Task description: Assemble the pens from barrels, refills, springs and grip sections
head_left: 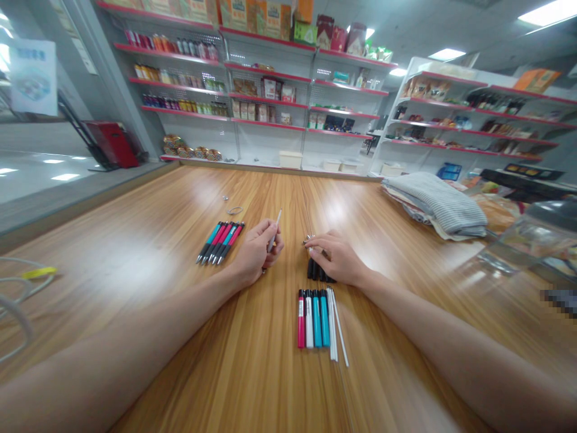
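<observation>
Head view: the left hand [253, 255] is closed around a slim white rod [278, 218], which tilts upward with its thin end clear of the fingers. The right hand [337, 256] is palm down with fingers bent, its fingertips at some small metal bits [308, 239]; whether it pinches one, I cannot tell. Beneath that hand, partly covered, lie black grips [315, 272] side by side. Just nearer the body is a row of barrels [309, 322], one pink, one white and two teal, with white refills [333, 337] along its right edge, one slanting away from the others. Left of the left hand, teal and pink pens [219, 243] lie in a slanted row, tips toward the person. Beyond them are a thin loop [235, 210] and a tiny piece [225, 198]. Farther out on the wooden table [180, 337] are cables [15, 288] at left, and folded cloth [437, 201] and a clear jar [518, 240] at right. Stocked shelves [270, 129] stand behind.
</observation>
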Demonstrator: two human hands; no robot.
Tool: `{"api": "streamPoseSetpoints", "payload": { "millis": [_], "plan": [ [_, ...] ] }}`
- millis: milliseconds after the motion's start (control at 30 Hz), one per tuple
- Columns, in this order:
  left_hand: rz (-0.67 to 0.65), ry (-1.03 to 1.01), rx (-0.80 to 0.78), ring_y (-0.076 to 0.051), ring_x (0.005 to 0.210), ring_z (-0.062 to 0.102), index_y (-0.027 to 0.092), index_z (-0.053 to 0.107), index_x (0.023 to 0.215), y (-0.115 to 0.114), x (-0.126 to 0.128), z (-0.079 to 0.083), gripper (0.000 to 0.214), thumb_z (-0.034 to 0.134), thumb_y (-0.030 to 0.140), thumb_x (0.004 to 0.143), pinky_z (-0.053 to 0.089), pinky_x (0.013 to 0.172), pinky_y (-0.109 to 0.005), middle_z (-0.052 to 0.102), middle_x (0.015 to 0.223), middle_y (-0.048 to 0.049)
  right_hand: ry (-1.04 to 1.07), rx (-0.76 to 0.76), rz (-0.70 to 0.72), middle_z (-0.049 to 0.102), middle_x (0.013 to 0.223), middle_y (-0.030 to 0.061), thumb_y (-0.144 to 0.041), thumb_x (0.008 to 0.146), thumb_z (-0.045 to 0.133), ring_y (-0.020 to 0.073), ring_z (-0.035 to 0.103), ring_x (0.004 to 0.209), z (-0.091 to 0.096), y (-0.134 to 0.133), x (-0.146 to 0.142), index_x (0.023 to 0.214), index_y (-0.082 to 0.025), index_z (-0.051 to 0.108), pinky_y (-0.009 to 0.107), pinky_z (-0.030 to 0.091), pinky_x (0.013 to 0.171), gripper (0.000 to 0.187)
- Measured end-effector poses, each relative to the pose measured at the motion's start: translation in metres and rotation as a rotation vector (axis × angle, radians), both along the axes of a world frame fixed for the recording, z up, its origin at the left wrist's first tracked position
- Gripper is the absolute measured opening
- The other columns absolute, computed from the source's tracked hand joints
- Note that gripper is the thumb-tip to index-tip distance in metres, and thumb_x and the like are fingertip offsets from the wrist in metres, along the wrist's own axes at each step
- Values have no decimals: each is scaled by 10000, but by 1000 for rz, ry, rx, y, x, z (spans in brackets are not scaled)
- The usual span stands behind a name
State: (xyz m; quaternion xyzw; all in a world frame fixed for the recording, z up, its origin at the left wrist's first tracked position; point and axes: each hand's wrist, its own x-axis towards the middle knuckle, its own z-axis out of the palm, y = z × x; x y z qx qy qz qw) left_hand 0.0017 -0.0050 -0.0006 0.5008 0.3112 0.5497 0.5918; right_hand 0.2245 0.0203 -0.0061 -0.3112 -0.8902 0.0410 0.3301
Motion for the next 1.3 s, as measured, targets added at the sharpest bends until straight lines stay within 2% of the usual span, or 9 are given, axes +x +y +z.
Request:
{"api": "streamPoseSetpoints", "payload": {
  "millis": [367, 500, 633, 767, 867, 1100, 1300],
  "plan": [
    [-14, 126, 36, -38, 349, 219, 217, 418, 818, -5, 3, 4, 259, 453, 462, 893, 144, 318, -134, 434, 538, 72, 22, -17, -28, 685, 1049, 51, -214, 870, 534, 202, 594, 990, 1, 0, -1, 1060, -212, 652, 379, 422, 916, 224],
    [103, 237, 143, -48, 382, 282, 202, 426, 792, -9, 5, 6, 248, 444, 422, 906, 201, 360, -149, 411, 519, 72, 88, -8, -117, 692, 974, 58, -202, 857, 535, 203, 596, 938, -1, 2, 1, 988, -201, 669, 364, 437, 877, 188],
    [267, 416, 319, -63, 477, 366, 180, 460, 752, -14, 7, 7, 244, 446, 363, 913, 291, 470, -176, 430, 548, 50, 134, -36, -242, 689, 869, 44, -177, 825, 522, 170, 597, 795, -1, 5, 5, 890, -189, 679, 299, 449, 741, 171],
    [294, 576, 386, -85, 514, 391, 175, 484, 717, -18, 7, 7, 250, 462, 346, 899, 300, 523, -209, 448, 564, 37, 164, -140, -407, 635, 663, 1, -200, 760, 542, 134, 559, 606, -2, 10, 13, 798, -180, 650, 256, 414, 597, 116],
    [300, 676, 423, -91, 517, 383, 176, 482, 692, -19, 6, 7, 260, 452, 331, 899, 281, 528, -217, 447, 561, 34, 151, -219, -465, 592, 589, -24, -232, 721, 574, 123, 545, 553, -4, 14, 18, 778, -184, 628, 239, 391, 553, 92],
    [323, 881, 520, -92, 507, 383, 182, 479, 707, -14, 2, 2, 261, 414, 326, 915, 248, 534, -222, 410, 556, 45, 23, -275, -458, 620, 625, -13, -280, 718, 602, 117, 549, 573, -6, 15, 20, 711, -191, 626, 222, 356, 525, 92],
    [303, 1018, 541, -103, 525, 425, 190, 492, 740, -4, -3, -2, 263, 385, 344, 924, 251, 554, -225, 437, 572, 40, 32, -267, -406, 603, 609, -13, -293, 768, 573, 112, 529, 548, -5, 13, 25, 729, -182, 634, 225, 368, 532, 132]
  ]
}}
